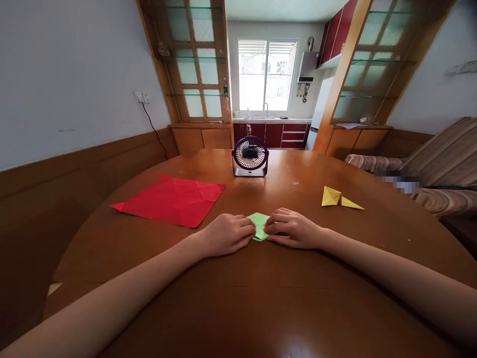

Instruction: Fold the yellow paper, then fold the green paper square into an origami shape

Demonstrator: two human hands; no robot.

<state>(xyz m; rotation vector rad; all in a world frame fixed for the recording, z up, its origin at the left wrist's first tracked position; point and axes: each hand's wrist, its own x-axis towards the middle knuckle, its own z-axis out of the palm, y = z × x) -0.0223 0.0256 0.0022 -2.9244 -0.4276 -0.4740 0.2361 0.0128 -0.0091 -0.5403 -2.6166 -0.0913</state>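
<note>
A small piece of green folded paper [260,229] lies on the brown table in front of me, with creases across it. My left hand [228,233] presses on its left edge with bent fingers held together. On the other side, my right hand [292,228] grips the right edge, its fingers curled and the tips on the paper. Both thumbs are mostly hidden, and the hands cover the paper's two sides.
A creased red paper sheet [175,201] lies flat to the left. Over on the right sits a folded yellow paper shape [331,197]. A small purple fan [250,155] stands at the back of the round wooden table [238,308]. A striped sofa [443,159] is at the right.
</note>
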